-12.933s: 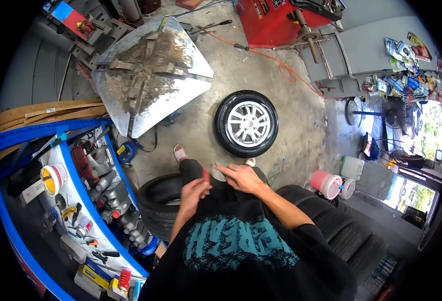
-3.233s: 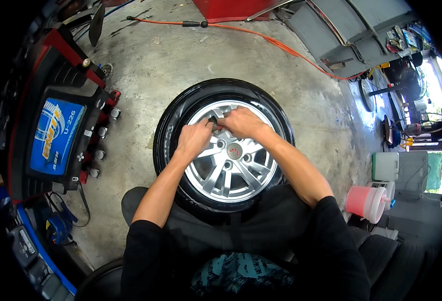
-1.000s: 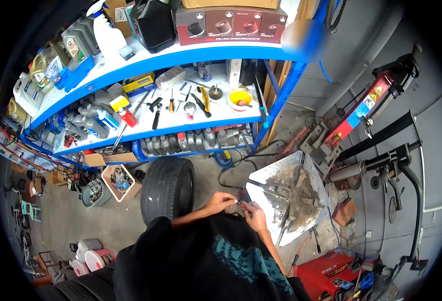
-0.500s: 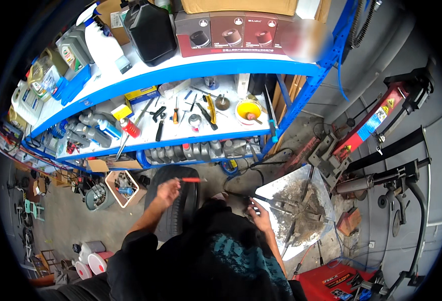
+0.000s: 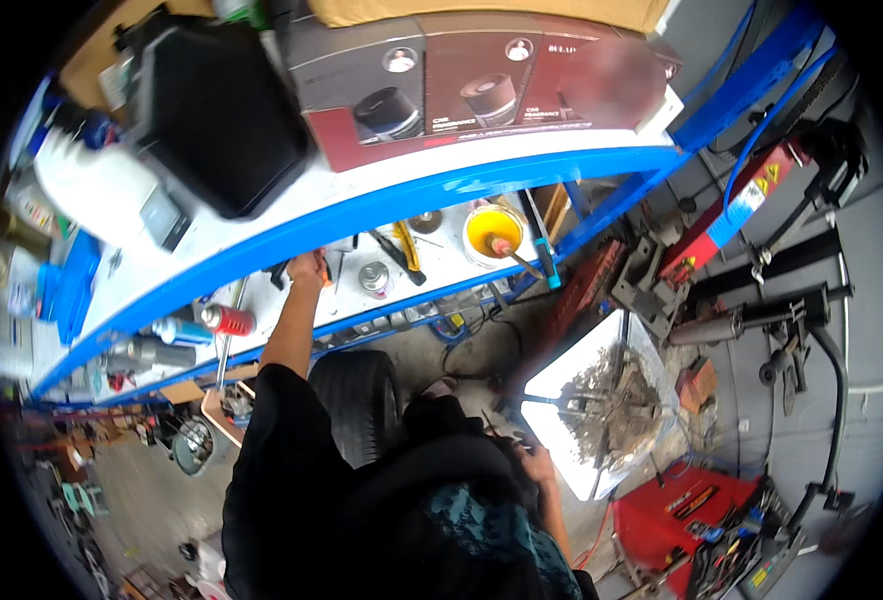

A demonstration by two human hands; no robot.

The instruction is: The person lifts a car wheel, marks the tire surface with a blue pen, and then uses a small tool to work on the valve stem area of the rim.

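Note:
My left hand reaches onto the middle shelf, among the hand tools. The upper shelf's blue edge hides part of its fingers, so whether it holds anything cannot be seen. Right of it on that shelf lie a yellow-and-black tool, a spray can and a tub of yellow paste with a brush in it. My right hand is low beside my body, its fingers closed around something dark that I cannot make out. Below the shelf stands a tyre.
Beside my right hand is a metal tray heaped with dirt, crossed by dark bars. A red jack-like arm stands at right, near a red tool case. Boxes and a black jug stand on the upper shelf.
My left hand has moved forward from above the tyre onto the shelf; the red-handled tool it held no longer shows clearly. My right hand has dropped nearer my body. The view has shifted.

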